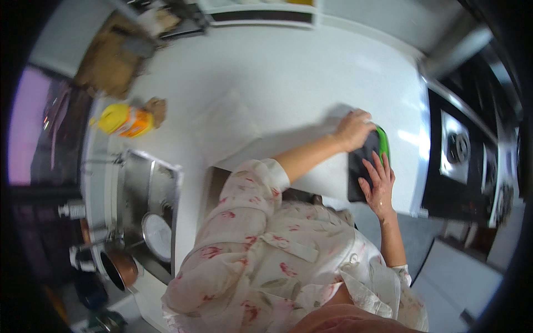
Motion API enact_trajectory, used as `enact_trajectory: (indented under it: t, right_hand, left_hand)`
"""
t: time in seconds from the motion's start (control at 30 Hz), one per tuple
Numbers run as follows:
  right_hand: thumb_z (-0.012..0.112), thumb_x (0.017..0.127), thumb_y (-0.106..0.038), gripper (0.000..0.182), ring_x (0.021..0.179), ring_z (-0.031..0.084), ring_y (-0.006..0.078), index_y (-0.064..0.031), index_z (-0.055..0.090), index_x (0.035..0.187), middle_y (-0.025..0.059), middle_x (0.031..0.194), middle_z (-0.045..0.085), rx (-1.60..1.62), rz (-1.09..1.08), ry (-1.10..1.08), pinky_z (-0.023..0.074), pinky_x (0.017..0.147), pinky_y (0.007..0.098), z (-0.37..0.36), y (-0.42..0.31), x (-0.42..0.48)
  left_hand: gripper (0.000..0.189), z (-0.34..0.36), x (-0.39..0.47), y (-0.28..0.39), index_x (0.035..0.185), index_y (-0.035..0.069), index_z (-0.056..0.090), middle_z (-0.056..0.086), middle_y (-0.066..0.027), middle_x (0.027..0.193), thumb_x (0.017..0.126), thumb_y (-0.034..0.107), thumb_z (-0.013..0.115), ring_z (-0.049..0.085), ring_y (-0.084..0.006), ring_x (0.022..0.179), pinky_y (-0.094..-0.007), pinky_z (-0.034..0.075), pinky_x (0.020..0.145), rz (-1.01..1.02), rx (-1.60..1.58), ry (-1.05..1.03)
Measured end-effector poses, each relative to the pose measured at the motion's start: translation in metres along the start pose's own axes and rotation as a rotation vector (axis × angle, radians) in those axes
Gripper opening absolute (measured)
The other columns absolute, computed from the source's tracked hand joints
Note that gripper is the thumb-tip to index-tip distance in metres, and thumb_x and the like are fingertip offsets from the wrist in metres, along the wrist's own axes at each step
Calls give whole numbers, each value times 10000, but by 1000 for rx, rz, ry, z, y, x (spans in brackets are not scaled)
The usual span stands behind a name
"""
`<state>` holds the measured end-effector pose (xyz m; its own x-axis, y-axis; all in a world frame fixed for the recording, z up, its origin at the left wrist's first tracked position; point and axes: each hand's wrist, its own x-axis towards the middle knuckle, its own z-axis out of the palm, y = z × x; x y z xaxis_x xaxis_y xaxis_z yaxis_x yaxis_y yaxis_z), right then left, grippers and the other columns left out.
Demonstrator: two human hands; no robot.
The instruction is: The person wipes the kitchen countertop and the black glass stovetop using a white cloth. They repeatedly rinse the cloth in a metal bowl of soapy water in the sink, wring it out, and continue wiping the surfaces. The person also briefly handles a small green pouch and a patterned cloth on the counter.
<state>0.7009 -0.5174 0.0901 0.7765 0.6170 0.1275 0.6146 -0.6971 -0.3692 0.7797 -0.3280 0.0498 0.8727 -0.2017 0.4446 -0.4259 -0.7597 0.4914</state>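
A flat black item with a bright green edge (358, 177) lies on the white countertop (291, 75), near its right end; its exact kind is unclear. My left hand (354, 130) reaches across from the left, its fingers bent around the item's upper left corner. Lower down on the same item rests my right hand (379, 185), fingers spread, the fingertips against the black face and green edge. What is beneath the fingers is hidden.
Right of the counter is a black gas cooktop (458, 145). To the left stand a yellow-and-orange bottle (125, 120), a steel sink (156, 187) holding a round pale dish (157, 236), and a copper-coloured pot (120, 268). A brown board-like object (110, 62) sits at the upper left.
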Motion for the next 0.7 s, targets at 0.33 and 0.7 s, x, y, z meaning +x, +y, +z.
enact_trajectory:
  t: [0.33, 0.7]
  right_hand:
    - [452, 893, -284, 449, 1352, 197, 267, -162, 410, 1323, 67, 1437, 289, -348, 425, 81, 166, 1050, 520, 56, 32, -6]
    - [578, 819, -159, 280, 1066, 527, 318, -49, 567, 1076, 126, 1147, 571, -273, 559, 270, 408, 887, 418, 32, 11, 25]
  left_hand:
    - [185, -265, -74, -212, 838, 124, 653, 617, -66, 929, 681, 27, 633, 571, -250, 925, -353, 461, 790, -366, 149, 492]
    - [491, -503, -69, -413, 1144, 73, 569, 603, -140, 1059, 705, 241, 711, 585, -257, 955, -373, 460, 813, -772, 778, 919]
